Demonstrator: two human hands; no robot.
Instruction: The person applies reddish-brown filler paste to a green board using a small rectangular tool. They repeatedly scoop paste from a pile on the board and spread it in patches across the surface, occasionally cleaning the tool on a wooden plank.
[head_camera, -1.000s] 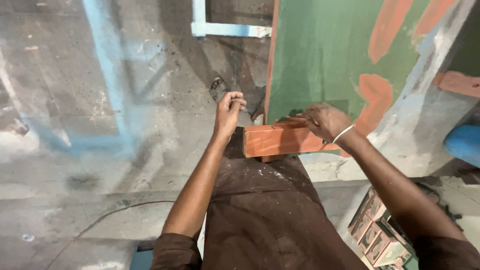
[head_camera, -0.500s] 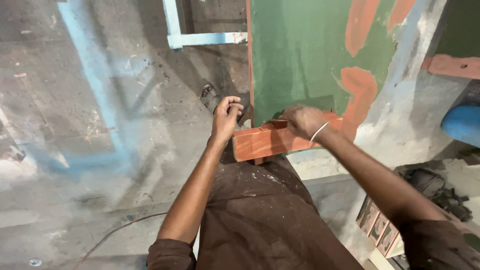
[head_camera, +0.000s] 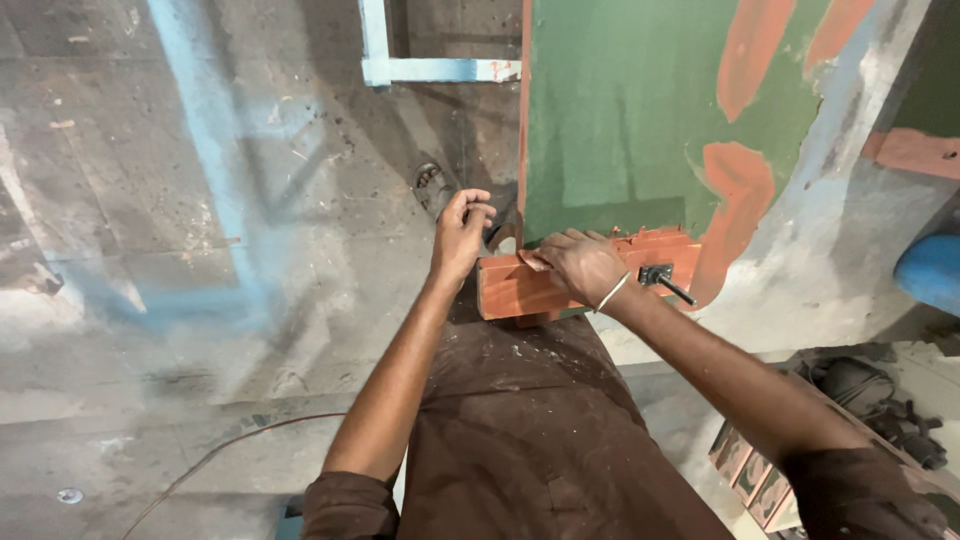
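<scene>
Hands work at the near edge of the green board (head_camera: 620, 120). I see my right hand (head_camera: 585, 265) pressed flat on the orange wooden block (head_camera: 520, 290), seemingly to steady it against the board's bottom edge. My left hand (head_camera: 460, 235) curls at the block's left end; whether it pinches anything I cannot tell. 1 metal bolt (head_camera: 665, 280) juts out on the right. My brown apron (head_camera: 530, 430) hides the floor (head_camera: 150, 250) below.
</scene>
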